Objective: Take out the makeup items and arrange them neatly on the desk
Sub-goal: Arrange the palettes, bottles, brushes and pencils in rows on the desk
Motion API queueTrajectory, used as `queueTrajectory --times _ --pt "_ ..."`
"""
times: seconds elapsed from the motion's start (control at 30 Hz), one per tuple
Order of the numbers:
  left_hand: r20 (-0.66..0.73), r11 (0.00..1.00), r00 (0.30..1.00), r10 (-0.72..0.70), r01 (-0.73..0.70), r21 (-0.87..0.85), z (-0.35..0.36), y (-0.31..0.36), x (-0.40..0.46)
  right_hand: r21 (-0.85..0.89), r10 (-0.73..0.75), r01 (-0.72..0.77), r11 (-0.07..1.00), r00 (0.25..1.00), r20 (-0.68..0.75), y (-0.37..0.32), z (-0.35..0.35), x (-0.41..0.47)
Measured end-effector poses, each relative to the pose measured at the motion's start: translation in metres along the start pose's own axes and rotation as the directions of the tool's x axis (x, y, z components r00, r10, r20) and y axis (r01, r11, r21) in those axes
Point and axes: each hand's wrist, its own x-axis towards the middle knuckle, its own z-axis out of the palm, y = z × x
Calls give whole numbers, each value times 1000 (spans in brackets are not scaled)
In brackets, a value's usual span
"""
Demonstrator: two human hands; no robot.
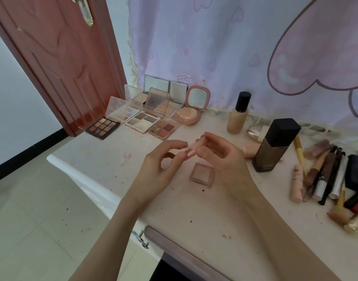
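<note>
The desk (105,169) carries everything. Far left of the hands, open palettes (142,121) stand in a row against the wall, a round compact (191,111) at its right end. To the right of the hands stand a dark bottle (273,145) and a beige bottle (238,115), then a loose heap of brushes and pencils (326,177). A small square case (202,175) lies on the desk just below the hands. Above it, both hands pinch a pink tube (191,151): left hand (164,165) on its near-left end, right hand (220,154) on its far-right end. Its long axis runs from hand to hand, tilted up toward the right. Neither hand is nearer; I judge it could go down either way.
</note>
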Motion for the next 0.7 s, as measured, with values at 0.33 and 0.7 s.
queueTrajectory --times 0.33,0.7 --pt "48 997 996 -71 72 -18 0 -6 0 7 11 -11 1000 999 37 9 3 -1" --pt "154 998 988 -7 -4 70 -1 -12 2 -63 -15 20 998 997 77 12 1 0"
